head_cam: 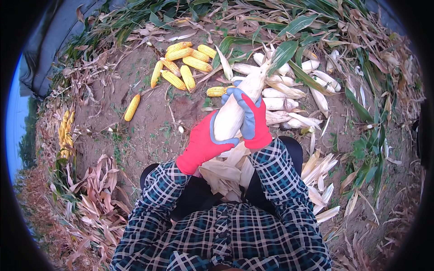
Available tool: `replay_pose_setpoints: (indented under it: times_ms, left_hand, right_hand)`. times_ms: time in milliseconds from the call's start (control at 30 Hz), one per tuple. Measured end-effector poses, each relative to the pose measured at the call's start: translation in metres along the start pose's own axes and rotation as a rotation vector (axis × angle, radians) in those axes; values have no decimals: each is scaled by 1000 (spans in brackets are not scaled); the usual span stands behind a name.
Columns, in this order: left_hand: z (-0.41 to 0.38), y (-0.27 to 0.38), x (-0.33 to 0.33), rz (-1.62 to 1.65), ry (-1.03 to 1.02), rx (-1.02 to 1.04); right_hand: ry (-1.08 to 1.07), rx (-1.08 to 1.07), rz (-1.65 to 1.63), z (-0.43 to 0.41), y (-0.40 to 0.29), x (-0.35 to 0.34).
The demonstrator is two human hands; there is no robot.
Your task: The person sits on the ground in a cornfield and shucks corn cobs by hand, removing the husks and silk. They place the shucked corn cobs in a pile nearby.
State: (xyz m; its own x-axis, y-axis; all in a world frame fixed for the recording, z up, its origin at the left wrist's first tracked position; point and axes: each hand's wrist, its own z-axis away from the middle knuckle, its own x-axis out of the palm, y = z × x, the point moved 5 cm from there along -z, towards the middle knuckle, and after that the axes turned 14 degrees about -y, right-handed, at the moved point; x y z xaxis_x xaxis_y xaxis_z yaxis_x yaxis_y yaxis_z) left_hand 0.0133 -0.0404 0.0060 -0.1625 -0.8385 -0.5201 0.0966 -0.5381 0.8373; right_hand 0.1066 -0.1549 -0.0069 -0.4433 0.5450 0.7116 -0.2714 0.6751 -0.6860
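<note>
An ear of corn in its pale husk (234, 113) lies between my two hands, tilted with its leafy end up and to the right. My left hand (206, 140), in a red and grey glove, grips its thick lower end. Wrapped around its middle is my right hand (251, 117), gloved alike. Just beyond, a bare yellow cob (217, 91) rests on the soil, partly hidden by the right glove. Several unhusked ears (279, 104) lie to the right of my hands. Loose husks (223, 172) are heaped between my legs.
Husked yellow cobs (188, 62) are grouped ahead, slightly left; a single cob (132, 107) lies nearer. Another pile of cobs (66, 133) sits at the far left. Stripped husks (322, 169) lie beside my right leg. Cut corn stalks and leaves (298, 25) ring the bare soil.
</note>
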Motion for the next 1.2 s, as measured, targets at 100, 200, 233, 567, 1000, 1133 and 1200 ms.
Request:
replay_pose_setpoints:
  times_ms: [100, 200, 233, 567, 1000, 1133, 1200]
  left_hand:
    - [2, -3, 5, 385, -221, 17]
    - [19, 16, 21, 1140, -610, -83]
    - [23, 21, 24, 1165, -625, -95]
    - [6, -10, -1, 221, -52, 3]
    - [9, -3, -19, -14, 31, 48]
    - [11, 7, -24, -77, 33, 32]
    - [10, 11, -27, -66, 10, 30]
  right_hand:
    - [-170, 20, -181, 4, -8, 18]
    - [-346, 37, -413, 9, -13, 29]
    - [-376, 39, -418, 9, -12, 29]
    - [-53, -42, 383, -7, -27, 5]
    - [153, -81, 642, 1, -61, -9]
    - [99, -140, 558, 1, -66, -16]
    - [93, -139, 586, 2, -69, -18]
